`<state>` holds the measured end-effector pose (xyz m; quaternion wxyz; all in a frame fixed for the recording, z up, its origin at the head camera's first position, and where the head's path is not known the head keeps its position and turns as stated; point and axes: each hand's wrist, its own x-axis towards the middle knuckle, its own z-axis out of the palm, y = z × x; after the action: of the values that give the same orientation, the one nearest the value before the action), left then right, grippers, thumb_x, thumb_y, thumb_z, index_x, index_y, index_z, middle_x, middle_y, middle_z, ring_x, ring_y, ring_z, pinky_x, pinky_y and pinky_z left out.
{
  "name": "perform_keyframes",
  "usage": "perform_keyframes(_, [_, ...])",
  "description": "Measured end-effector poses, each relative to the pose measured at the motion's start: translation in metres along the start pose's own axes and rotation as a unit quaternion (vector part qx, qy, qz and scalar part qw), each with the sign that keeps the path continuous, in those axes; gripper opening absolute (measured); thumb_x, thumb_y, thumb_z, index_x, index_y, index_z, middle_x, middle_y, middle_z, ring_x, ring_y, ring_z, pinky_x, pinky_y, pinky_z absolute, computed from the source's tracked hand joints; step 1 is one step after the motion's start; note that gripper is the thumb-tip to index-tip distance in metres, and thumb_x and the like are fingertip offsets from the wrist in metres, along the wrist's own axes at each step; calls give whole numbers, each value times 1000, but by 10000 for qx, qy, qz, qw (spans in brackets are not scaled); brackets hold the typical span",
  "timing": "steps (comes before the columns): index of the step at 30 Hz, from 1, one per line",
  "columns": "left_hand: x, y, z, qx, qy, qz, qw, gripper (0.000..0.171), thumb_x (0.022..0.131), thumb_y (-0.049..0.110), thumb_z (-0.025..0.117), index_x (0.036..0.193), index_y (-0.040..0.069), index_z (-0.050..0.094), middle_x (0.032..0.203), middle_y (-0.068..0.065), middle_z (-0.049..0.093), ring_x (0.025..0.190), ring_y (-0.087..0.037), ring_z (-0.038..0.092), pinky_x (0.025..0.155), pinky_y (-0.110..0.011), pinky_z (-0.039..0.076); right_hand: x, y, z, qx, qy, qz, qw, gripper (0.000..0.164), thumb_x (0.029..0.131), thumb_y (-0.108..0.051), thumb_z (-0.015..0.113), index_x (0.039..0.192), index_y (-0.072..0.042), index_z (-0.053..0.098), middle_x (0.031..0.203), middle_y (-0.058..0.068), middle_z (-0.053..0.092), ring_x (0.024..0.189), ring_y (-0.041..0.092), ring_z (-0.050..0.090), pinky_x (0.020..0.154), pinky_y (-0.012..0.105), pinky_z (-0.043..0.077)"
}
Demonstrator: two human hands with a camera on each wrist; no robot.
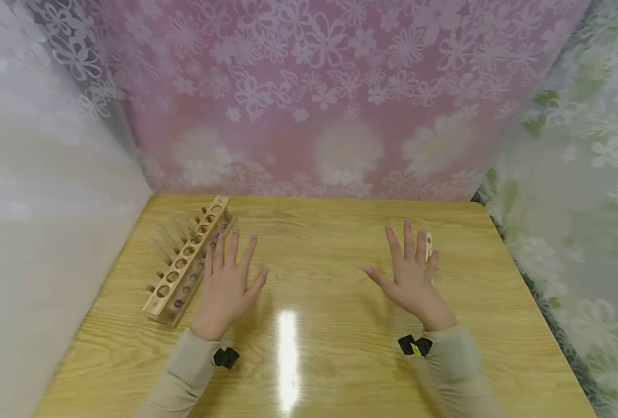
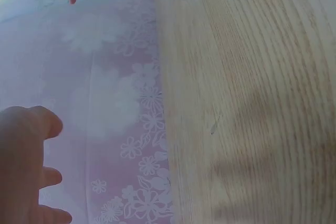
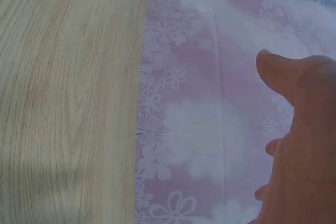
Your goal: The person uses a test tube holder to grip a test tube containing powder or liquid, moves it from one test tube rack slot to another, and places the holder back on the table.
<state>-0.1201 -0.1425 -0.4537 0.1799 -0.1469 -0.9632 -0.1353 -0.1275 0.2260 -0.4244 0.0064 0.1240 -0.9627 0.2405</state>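
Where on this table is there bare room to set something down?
The widest free patch is the middle of the table, between the left grip and right grip. Another lies between the right grip and the table's right edge. The wooden rack crowds the left; the right grip partly hides a small piece.

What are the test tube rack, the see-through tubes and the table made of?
The test tube rack looks like smooth, pale wood, judging by its tan colour. The test tubes seem glass or clear plastic: the table shows through them. The tabletop looks like glossy wood, or a wood print: it has grain lines and a bright reflection.
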Motion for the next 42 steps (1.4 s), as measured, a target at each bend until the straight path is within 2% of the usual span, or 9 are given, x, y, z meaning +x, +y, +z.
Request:
perform_keyframes(3, [-2, 0, 0, -10, 129, 37, 9999, 71, 95, 45, 60, 154, 15, 38, 158, -25, 26, 145, -50, 18, 115, -66, 16, 2, -1, -1, 572, -164, -178, 9981, 89, 99, -52, 52, 160, -27, -9, 160, 7, -29, 143, 39, -31, 102, 76, -17])
perform_keyframes(7, [-6, -1, 0, -56, 196, 101, 9997, 70, 93, 40, 64, 153, 13, 39, 157, -26, 28, 144, -51, 20, 115, -65, 17, 6, -5, 0, 1260, -270, -467, 9906, 87, 100, -43, 55, 160, -29, -7, 162, 6, -24, 145, 37, -26, 104, 76, -16])
perform_keyframes(14, [-9, 3, 0, -197, 329, 174, 9991, 68, 94, 36, 64, 152, 9, 40, 156, -28, 29, 144, -50, 20, 112, -67, 22, 14, -8, 5, 1749, 125, -775, 9815, 84, 101, -35, 55, 160, -29, -4, 164, 3, -18, 149, 33, -18, 112, 70, -8])
perform_keyframes(19, [-12, 5, -1, -406, 476, 109, 9980, 67, 94, 35, 62, 151, 7, 41, 155, -28, 29, 145, -49, 19, 113, -66, 21, 21, -8, 12, 2462, 328, -812, 9652, 80, 102, -26, 57, 160, -30, 2, 165, 0, -10, 151, 27, -8, 114, 68, 5])
perform_keyframes(23, [-15, 6, -1, -558, 657, 92, 9962, 66, 94, 34, 61, 150, 5, 42, 156, -26, 30, 146, -46, 19, 113, -65, 23, 27, -8, 17, 3044, 436, -575, 9498, 77, 102, -23, 56, 160, -28, 6, 166, 1, -2, 151, 26, 1, 115, 67, 12])
perform_keyframes(26, [-17, 7, 0, -706, 857, 102, 9938, 65, 93, 33, 59, 149, 3, 42, 156, -25, 30, 146, -45, 20, 110, -67, 25, 33, -9, 21, 3490, 567, -480, 9342, 73, 103, -20, 54, 160, -22, 8, 165, 2, 6, 151, 25, 9, 116, 63, 16])
perform_keyframes(32, [-26, 7, 3, -1068, 1553, 197, 9819, 64, 91, 27, 57, 146, -1, 43, 155, -26, 31, 145, -47, 19, 106, -71, 26, 45, -16, 32, 4267, 711, -546, 9000, 65, 105, -19, 51, 159, -13, 16, 163, 2, 16, 150, 23, 16, 116, 55, 26])
perform_keyframes(38, [-36, 13, 8, -1275, 2366, 225, 9629, 60, 96, 31, 51, 145, -4, 44, 157, -26, 26, 144, -50, 19, 110, -70, 21, 58, -27, 41, 4663, 837, -710, 8778, 59, 105, -16, 49, 157, -9, 21, 161, 5, 21, 149, 25, 21, 117, 52, 26])
perform_keyframes(42, [-47, 14, 14, -1427, 2801, 186, 9491, 62, 93, 25, 54, 143, -10, 42, 155, -30, 26, 144, -52, 17, 113, -67, 16, 70, -32, 47, 4936, 918, -809, 8610, 55, 106, -12, 47, 155, -7, 24, 159, 7, 24, 147, 26, 25, 117, 49, 26])
